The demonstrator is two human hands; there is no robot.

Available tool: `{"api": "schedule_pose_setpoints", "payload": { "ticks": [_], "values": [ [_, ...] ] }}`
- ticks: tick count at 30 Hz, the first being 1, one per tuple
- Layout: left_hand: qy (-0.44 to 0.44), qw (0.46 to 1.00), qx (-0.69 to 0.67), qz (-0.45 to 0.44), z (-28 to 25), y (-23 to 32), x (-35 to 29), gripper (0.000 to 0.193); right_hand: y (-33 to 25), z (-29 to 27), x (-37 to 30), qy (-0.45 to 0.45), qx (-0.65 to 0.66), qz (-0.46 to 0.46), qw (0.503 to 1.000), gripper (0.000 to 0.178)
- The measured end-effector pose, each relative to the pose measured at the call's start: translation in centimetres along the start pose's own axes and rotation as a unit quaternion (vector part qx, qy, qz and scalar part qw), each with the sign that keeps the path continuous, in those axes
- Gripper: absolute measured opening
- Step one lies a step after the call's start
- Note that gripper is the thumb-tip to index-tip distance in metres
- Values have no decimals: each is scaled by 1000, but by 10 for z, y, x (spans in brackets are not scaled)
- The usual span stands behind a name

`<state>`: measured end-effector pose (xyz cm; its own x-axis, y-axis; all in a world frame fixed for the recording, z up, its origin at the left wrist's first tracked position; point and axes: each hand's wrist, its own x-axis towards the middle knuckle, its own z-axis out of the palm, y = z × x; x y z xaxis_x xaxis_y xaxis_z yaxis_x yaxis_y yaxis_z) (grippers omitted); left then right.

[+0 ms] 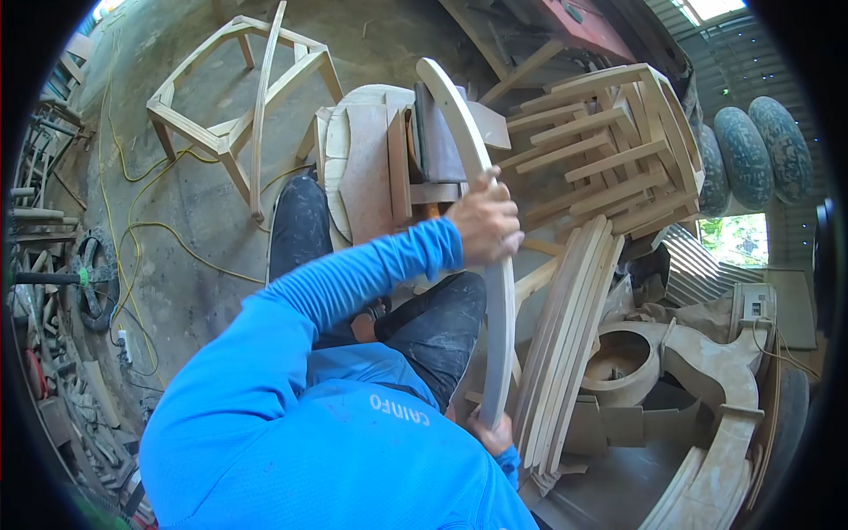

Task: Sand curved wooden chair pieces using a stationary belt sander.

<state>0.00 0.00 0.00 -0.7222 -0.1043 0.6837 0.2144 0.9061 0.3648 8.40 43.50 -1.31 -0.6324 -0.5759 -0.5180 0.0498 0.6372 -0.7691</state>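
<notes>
A long curved wooden strip [499, 327] slants across in front of me, pale and smooth, with a rounded far end. My left hand [484, 221] is wrapped around it a little above its middle. Lower down, my right hand [493, 435] grips the near end, its fingers partly hidden. The strip's far part passes over a low wooden stand [364, 168] with upright boards and a grey, flat-faced block [439, 132]. My bent legs are on the near side of that stand.
Right of the strip leans a bundle of similar curved strips [565, 344]. Beyond it is a stack of wooden frames [618, 150]. A wooden frame [190, 132] stands far left, near a yellow cord [168, 225] on the floor. A round-mouthed housing [623, 358] sits lower right.
</notes>
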Motion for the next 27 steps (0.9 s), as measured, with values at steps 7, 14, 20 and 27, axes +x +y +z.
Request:
{"api": "schedule_pose_setpoints", "payload": {
  "ticks": [7,14,20,27],
  "values": [
    [-8,999,-10,-33,17,-13,10,35,-36,17,5,-38,111,75,990,21],
    [-156,974,133,-96,21,-158,61,41,-101,18,125,-101,240,85,962,31],
    [-183,900,205,-339,-10,-286,93,59,-206,43,247,-158,177,82,968,33],
    [-215,890,176,-362,-21,-282,97,66,-215,67,263,-145,282,116,941,32]
  ]
}}
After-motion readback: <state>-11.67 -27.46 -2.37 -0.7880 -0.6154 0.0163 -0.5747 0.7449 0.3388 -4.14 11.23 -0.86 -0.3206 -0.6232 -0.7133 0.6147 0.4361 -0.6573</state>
